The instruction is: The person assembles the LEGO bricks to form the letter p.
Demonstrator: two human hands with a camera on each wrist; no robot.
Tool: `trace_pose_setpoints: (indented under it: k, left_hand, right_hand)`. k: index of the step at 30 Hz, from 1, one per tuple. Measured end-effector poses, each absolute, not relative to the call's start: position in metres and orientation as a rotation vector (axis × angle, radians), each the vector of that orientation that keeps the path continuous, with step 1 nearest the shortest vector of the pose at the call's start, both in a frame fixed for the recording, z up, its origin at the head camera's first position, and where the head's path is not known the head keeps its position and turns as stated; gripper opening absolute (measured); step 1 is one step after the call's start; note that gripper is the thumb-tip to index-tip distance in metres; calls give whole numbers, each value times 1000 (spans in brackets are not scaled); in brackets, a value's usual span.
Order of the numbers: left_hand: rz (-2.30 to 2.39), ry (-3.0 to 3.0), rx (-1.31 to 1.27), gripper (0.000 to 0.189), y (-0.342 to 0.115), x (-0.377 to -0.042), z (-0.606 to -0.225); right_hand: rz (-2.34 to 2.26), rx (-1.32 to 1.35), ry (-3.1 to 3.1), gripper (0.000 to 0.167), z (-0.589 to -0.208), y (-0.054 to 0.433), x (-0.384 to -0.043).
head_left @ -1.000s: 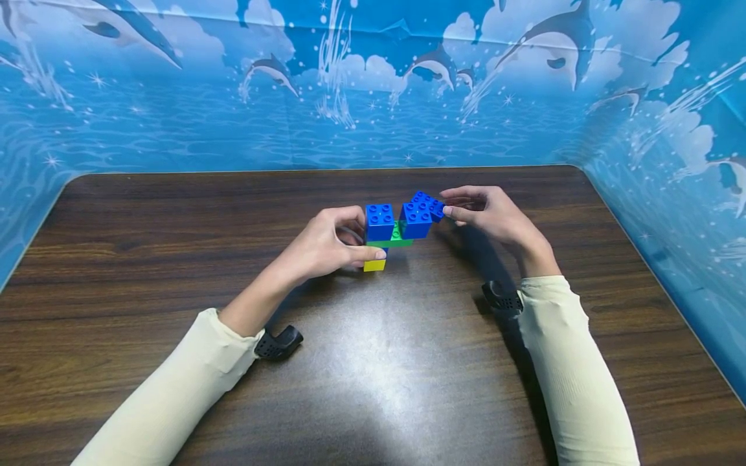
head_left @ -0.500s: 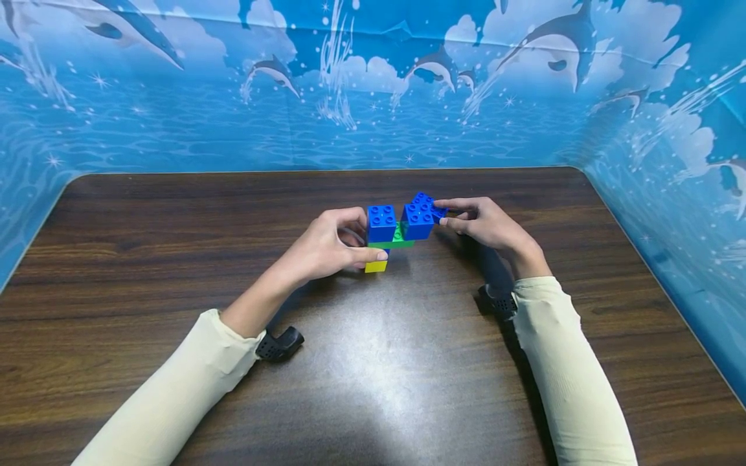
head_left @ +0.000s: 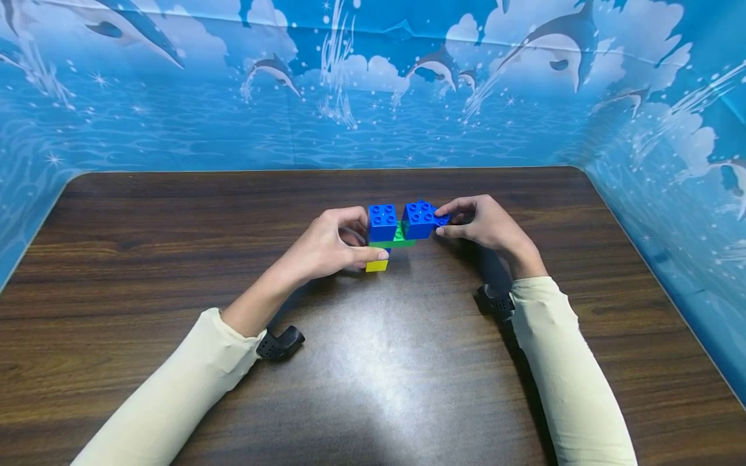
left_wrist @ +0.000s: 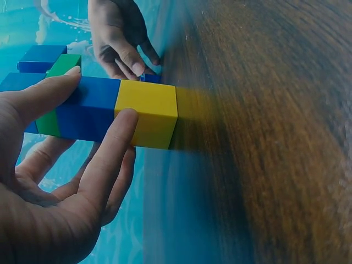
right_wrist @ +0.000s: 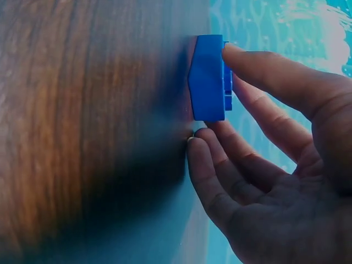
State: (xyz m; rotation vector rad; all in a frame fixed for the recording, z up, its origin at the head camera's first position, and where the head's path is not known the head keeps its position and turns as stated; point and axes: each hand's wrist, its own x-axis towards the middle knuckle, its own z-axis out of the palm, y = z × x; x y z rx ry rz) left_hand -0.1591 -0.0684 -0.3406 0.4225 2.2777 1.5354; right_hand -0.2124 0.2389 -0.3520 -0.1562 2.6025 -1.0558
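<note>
My left hand point(head_left: 335, 243) grips a small tower of building blocks, thumb in front and fingers behind. The tower has a yellow block point(left_wrist: 147, 113) at the bottom, a blue block point(left_wrist: 88, 107) above it, then a green plate point(head_left: 402, 243). Two blue blocks stand apart on the plate, one at the left point(head_left: 382, 223) and one at the right point(head_left: 418, 221). Beyond the tower, my right hand point(head_left: 486, 223) pinches a separate blue brick point(right_wrist: 209, 82) low at the tabletop, its studs up. In the head view the right-hand tower block partly hides that brick.
The brown wood-grain table point(head_left: 373, 362) spreads around both hands. A blue dolphin-print sheet point(head_left: 350, 84) rises behind its back edge and along the sides. Black wrist devices sit at the left cuff point(head_left: 281, 343) and right cuff point(head_left: 495, 302).
My right hand has come left and taken hold of the separate blue brick. That brick has turned and shifted nearer, more behind the tower. The left hand stays almost still.
</note>
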Motion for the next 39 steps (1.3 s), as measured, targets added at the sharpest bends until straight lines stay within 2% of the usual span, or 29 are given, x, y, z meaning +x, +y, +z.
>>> trace_pose_setpoints:
  k: [17, 33, 36, 39]
  left_hand:
    - [1439, 2374, 464, 33, -66, -158, -341]
    - [1306, 2493, 509, 33, -63, -155, -337]
    - [1258, 2525, 496, 39, -61, -154, -337]
    - [1195, 2569, 487, 54, -59, -152, -335]
  right_hand:
    - [-1125, -148, 2649, 25, -361, 238, -213]
    - [-1207, -177, 2627, 25, -350, 238, -211]
    - [-1226, -183, 2639, 24, -346, 237, -209]
    - [-1246, -203, 2649, 25, -341, 237, -207]
